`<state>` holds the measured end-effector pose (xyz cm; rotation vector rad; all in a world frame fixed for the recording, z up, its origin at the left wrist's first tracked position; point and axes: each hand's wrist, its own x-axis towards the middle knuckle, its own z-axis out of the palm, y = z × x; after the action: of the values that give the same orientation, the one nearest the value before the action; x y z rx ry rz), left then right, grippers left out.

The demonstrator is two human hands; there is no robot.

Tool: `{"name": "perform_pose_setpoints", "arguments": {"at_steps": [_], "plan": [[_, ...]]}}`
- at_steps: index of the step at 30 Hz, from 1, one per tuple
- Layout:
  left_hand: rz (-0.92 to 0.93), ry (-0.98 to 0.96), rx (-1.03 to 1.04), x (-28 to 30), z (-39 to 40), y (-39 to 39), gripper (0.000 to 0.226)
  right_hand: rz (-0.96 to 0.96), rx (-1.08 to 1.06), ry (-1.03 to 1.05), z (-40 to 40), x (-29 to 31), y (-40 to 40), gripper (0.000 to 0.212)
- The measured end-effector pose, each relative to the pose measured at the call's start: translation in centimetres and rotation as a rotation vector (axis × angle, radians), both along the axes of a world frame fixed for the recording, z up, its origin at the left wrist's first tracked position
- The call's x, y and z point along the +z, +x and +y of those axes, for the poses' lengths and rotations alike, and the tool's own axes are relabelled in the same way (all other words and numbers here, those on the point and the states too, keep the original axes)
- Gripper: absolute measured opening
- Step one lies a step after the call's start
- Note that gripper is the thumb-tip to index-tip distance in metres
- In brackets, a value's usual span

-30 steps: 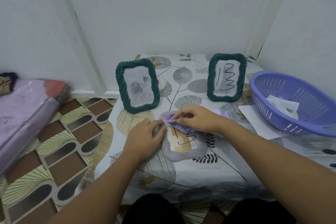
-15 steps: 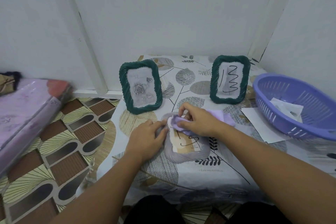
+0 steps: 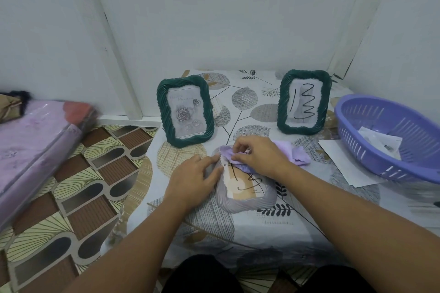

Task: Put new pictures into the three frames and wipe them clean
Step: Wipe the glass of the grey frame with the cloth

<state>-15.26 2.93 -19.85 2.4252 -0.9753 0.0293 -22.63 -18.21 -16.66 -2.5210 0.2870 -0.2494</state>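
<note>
The grey frame lies flat near the table's front edge, long axis running near to far. The right hand pinches the cloth on its far end; unwiped glass lies nearward. The left hand, seemingly flat-fingered, steadies its left edge.

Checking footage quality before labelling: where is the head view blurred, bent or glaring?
Head view: wide-angle bends the wall edges; the pink plastic-wrapped bundle and purple basket smear at the sides; the grey frame and both green frames stay readable; lighting soft, no strong glare.
</note>
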Motion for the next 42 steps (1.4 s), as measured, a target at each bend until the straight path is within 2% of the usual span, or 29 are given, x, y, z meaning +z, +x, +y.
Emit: {"name": "perform_pose_setpoints", "arguments": {"at_steps": [9, 20, 36, 42], "plan": [[-0.005, 0.013, 0.008, 0.0, 0.0, 0.0, 0.047, 0.027, 0.050, -0.004, 0.0, 0.1, 0.0, 0.011], [0.001, 0.009, 0.014, 0.0, 0.0, 0.0, 0.048, 0.015, -0.003, -0.058, 0.8, 0.3, 0.1, 0.008], [0.009, 0.007, 0.014, 0.0, 0.0, 0.1, 0.046, 0.027, -0.107, -0.022, 1.3, 0.5, 1.0, 0.007], [-0.004, 0.014, 0.012, -0.1, -0.1, 0.1, 0.046, 0.049, -0.035, 0.003, 0.7, 0.6, 0.3, 0.004]]}}
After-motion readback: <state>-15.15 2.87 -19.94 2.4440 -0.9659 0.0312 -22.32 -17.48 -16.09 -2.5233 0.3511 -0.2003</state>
